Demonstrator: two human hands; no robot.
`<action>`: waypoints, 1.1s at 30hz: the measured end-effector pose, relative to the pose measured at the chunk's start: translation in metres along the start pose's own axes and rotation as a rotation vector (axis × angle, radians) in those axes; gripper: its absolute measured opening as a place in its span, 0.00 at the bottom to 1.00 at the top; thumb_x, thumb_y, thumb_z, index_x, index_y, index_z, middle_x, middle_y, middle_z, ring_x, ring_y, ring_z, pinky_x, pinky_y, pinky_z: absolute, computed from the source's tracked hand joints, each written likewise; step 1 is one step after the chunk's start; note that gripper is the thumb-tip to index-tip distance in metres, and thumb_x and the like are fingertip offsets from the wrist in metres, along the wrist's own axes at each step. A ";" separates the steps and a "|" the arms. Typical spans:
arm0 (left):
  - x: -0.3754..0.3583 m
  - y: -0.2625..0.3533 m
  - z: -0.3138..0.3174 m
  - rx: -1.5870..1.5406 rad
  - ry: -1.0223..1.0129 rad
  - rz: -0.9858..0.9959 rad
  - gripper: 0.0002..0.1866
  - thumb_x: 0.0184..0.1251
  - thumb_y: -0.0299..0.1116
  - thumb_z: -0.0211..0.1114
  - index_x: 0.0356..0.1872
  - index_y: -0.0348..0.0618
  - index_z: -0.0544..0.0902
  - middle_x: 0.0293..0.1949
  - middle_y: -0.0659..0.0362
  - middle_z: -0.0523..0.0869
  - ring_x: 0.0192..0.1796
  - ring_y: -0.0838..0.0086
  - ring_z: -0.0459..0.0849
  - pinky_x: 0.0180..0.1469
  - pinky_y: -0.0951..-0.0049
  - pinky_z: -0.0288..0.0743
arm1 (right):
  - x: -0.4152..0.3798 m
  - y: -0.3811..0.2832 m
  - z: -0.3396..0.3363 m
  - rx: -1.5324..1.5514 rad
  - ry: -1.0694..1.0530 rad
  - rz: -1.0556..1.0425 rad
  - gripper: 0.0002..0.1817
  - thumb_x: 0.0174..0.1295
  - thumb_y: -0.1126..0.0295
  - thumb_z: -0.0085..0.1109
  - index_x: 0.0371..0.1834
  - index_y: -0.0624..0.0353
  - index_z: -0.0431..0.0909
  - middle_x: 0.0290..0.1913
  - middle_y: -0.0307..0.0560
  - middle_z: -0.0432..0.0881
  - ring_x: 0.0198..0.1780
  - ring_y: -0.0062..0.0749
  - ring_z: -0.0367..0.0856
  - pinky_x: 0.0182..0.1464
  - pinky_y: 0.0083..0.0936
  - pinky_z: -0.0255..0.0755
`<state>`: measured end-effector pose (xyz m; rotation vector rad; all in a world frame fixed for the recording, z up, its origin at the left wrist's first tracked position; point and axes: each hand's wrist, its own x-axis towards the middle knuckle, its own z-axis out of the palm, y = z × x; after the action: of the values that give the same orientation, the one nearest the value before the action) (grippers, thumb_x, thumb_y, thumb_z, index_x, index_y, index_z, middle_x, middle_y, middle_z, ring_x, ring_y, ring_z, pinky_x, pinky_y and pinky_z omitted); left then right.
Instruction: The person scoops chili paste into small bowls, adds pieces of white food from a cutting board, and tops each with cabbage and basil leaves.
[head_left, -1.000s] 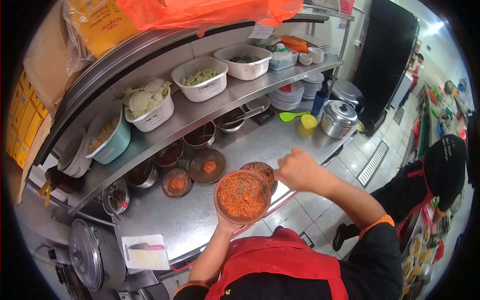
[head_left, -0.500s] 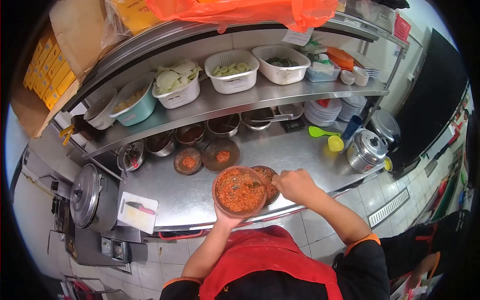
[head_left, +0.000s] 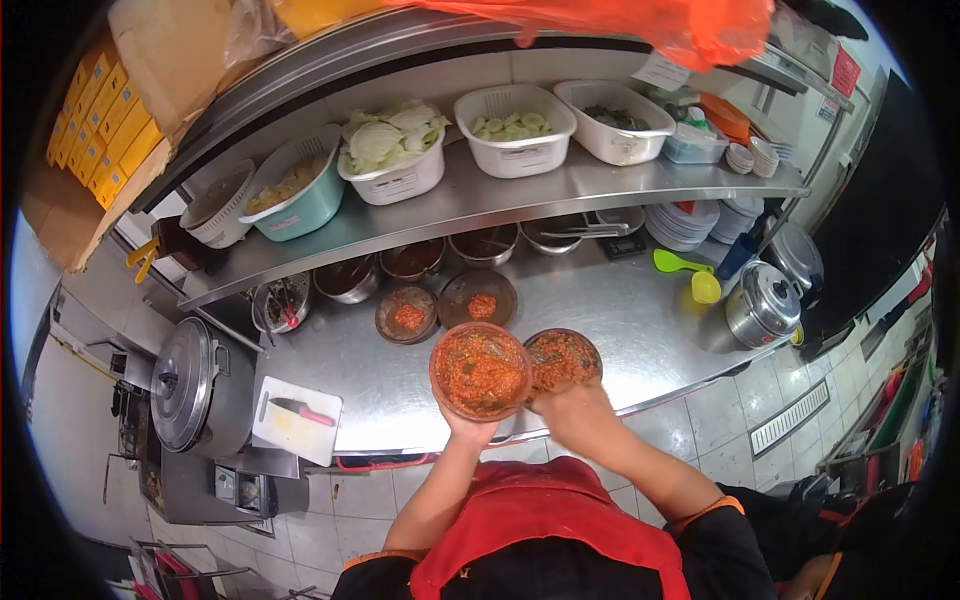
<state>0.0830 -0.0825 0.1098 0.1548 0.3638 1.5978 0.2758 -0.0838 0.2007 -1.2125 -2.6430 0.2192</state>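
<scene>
The left hand (head_left: 470,428) cups a reddish bowl (head_left: 495,414) above the counter's (head_left: 640,345) near edge, fingers mostly hidden. At its four o'clock, the right hand (head_left: 578,415) hangs over a second bowl (head_left: 596,352); I can't tell whether those fingers pinch anything. Dark dishes (head_left: 455,305) of red paste sit beyond, at ten and twelve.

The person wears a black shirt (head_left: 545,578) with short sleeves (head_left: 728,550) edged in orange bands (head_left: 708,511). Over it lies a red apron (head_left: 560,505) with red straps (head_left: 670,578); a small yellow marking (head_left: 464,573) dots the black cloth. The hands (head_left: 469,428) are bare.
</scene>
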 end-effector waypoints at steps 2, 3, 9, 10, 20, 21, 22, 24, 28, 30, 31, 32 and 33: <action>0.005 0.026 -0.008 -0.016 -0.037 -0.092 0.40 0.71 0.71 0.48 0.74 0.56 0.68 0.72 0.57 0.71 0.73 0.55 0.70 0.75 0.43 0.64 | 0.018 0.003 -0.012 -0.091 0.081 0.034 0.06 0.56 0.68 0.58 0.30 0.52 0.85 0.25 0.48 0.83 0.32 0.44 0.86 0.38 0.45 0.74; 0.006 0.036 -0.015 -0.037 -0.074 -0.133 0.40 0.72 0.71 0.45 0.75 0.56 0.66 0.73 0.57 0.70 0.74 0.56 0.69 0.75 0.44 0.64 | 0.025 -0.002 -0.015 -0.138 0.116 0.049 0.06 0.55 0.68 0.59 0.29 0.51 0.86 0.25 0.47 0.82 0.32 0.42 0.85 0.38 0.43 0.74; 0.027 0.063 -0.045 0.070 0.112 0.052 0.38 0.76 0.68 0.36 0.77 0.56 0.64 0.74 0.57 0.69 0.75 0.58 0.69 0.75 0.50 0.62 | 0.091 -0.084 0.028 0.323 -0.231 0.274 0.15 0.70 0.63 0.48 0.37 0.55 0.86 0.38 0.60 0.88 0.45 0.60 0.87 0.51 0.57 0.77; 0.026 0.074 -0.056 0.078 0.126 -0.012 0.38 0.76 0.68 0.37 0.77 0.55 0.64 0.74 0.57 0.70 0.75 0.58 0.69 0.75 0.50 0.62 | 0.104 -0.089 0.038 0.363 -0.214 0.290 0.15 0.70 0.63 0.48 0.37 0.55 0.86 0.38 0.59 0.88 0.44 0.60 0.87 0.51 0.57 0.78; 0.050 0.189 -0.115 0.106 0.026 -0.769 0.40 0.77 0.69 0.38 0.75 0.50 0.68 0.72 0.53 0.73 0.73 0.58 0.73 0.74 0.50 0.68 | 0.163 -0.035 0.088 -0.077 -0.042 -0.029 0.08 0.65 0.57 0.61 0.36 0.42 0.88 0.32 0.38 0.83 0.43 0.34 0.81 0.56 0.45 0.57; 0.054 0.194 -0.120 0.167 0.028 -0.827 0.39 0.77 0.68 0.38 0.74 0.50 0.68 0.72 0.53 0.74 0.72 0.58 0.74 0.74 0.51 0.69 | 0.172 -0.037 0.092 -0.040 0.006 -0.045 0.07 0.64 0.57 0.61 0.35 0.41 0.88 0.32 0.37 0.82 0.44 0.33 0.80 0.56 0.44 0.57; 0.059 0.197 -0.125 0.227 0.032 -0.880 0.39 0.77 0.68 0.38 0.74 0.49 0.69 0.71 0.53 0.75 0.71 0.59 0.75 0.73 0.51 0.71 | 0.182 -0.043 0.096 -0.034 0.046 -0.054 0.08 0.65 0.58 0.60 0.34 0.42 0.88 0.34 0.36 0.83 0.45 0.32 0.79 0.57 0.43 0.55; 0.065 0.198 -0.133 0.355 -0.010 -0.899 0.38 0.78 0.67 0.40 0.73 0.48 0.71 0.69 0.53 0.77 0.69 0.60 0.78 0.71 0.53 0.74 | 0.197 -0.058 0.097 0.010 -0.006 -0.112 0.08 0.65 0.59 0.61 0.34 0.43 0.88 0.33 0.37 0.83 0.44 0.33 0.79 0.57 0.43 0.56; 0.070 0.213 -0.137 0.366 0.026 -0.912 0.38 0.79 0.66 0.37 0.73 0.49 0.71 0.69 0.53 0.77 0.70 0.61 0.77 0.71 0.54 0.74 | 0.196 -0.050 0.098 -0.126 -0.030 -0.088 0.09 0.65 0.60 0.58 0.34 0.47 0.87 0.33 0.39 0.85 0.42 0.35 0.82 0.56 0.44 0.57; 0.064 0.218 -0.122 0.368 0.068 -0.794 0.38 0.79 0.66 0.35 0.73 0.49 0.71 0.70 0.52 0.77 0.71 0.61 0.76 0.71 0.54 0.73 | 0.192 -0.046 0.098 -0.227 -0.158 -0.014 0.11 0.65 0.61 0.55 0.35 0.50 0.88 0.34 0.42 0.87 0.42 0.37 0.84 0.55 0.48 0.60; 0.063 0.213 -0.122 0.340 0.106 -0.705 0.38 0.79 0.65 0.34 0.73 0.49 0.71 0.70 0.53 0.76 0.71 0.60 0.76 0.71 0.53 0.74 | 0.186 -0.050 0.099 -0.258 -0.302 0.040 0.12 0.65 0.62 0.53 0.36 0.51 0.88 0.35 0.44 0.88 0.43 0.39 0.86 0.55 0.50 0.61; 0.059 0.205 -0.123 0.314 0.143 -0.615 0.37 0.79 0.64 0.33 0.73 0.48 0.70 0.70 0.53 0.76 0.71 0.60 0.76 0.71 0.53 0.74 | 0.180 -0.053 0.101 -0.288 -0.444 0.094 0.14 0.65 0.63 0.52 0.37 0.53 0.88 0.36 0.47 0.88 0.43 0.40 0.87 0.55 0.52 0.63; 0.056 0.198 -0.124 0.293 0.177 -0.526 0.37 0.79 0.63 0.33 0.73 0.48 0.70 0.70 0.53 0.76 0.71 0.60 0.76 0.71 0.53 0.74 | 0.172 -0.048 0.117 -0.139 -0.547 0.108 0.16 0.64 0.64 0.48 0.39 0.56 0.87 0.40 0.55 0.89 0.46 0.46 0.89 0.55 0.62 0.65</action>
<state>-0.1479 -0.0481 0.0506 0.1276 0.7144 1.0353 0.1012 0.0114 0.1226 -1.5225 -3.0944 0.4496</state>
